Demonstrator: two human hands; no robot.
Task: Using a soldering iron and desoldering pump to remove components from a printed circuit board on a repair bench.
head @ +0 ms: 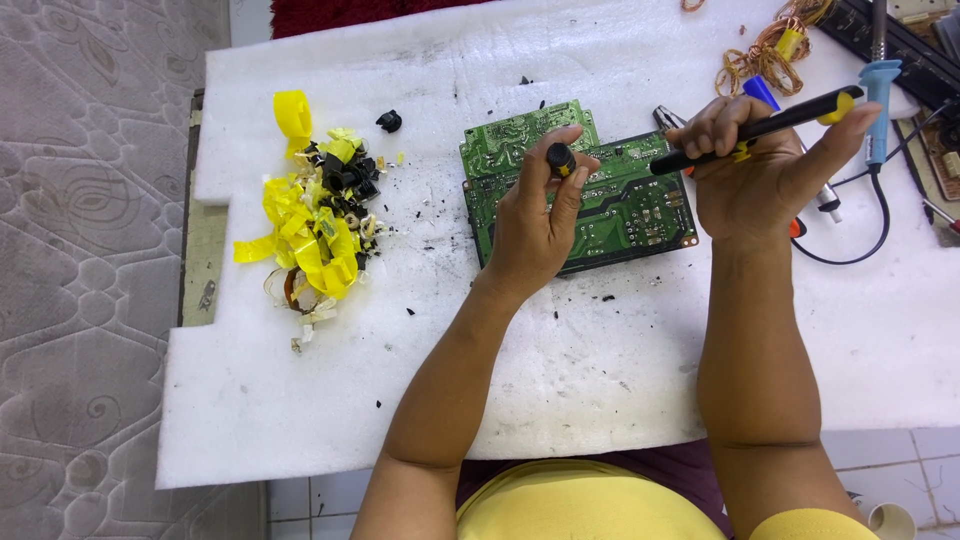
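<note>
My left hand pinches a small black cylindrical part with a yellow band between thumb and fingers, above a green circuit board. That board lies on the white foam sheet and overlaps a second, smaller green board behind it. My right hand grips a long black tool with yellow end pieces, held level over the board's right end, its dark tip pointing left toward the board's upper edge.
A heap of yellow tape scraps and black bits lies at the left of the foam. A lone black piece sits behind it. A blue-handled soldering iron and copper wire coils lie at the back right. A quilted mattress borders the left.
</note>
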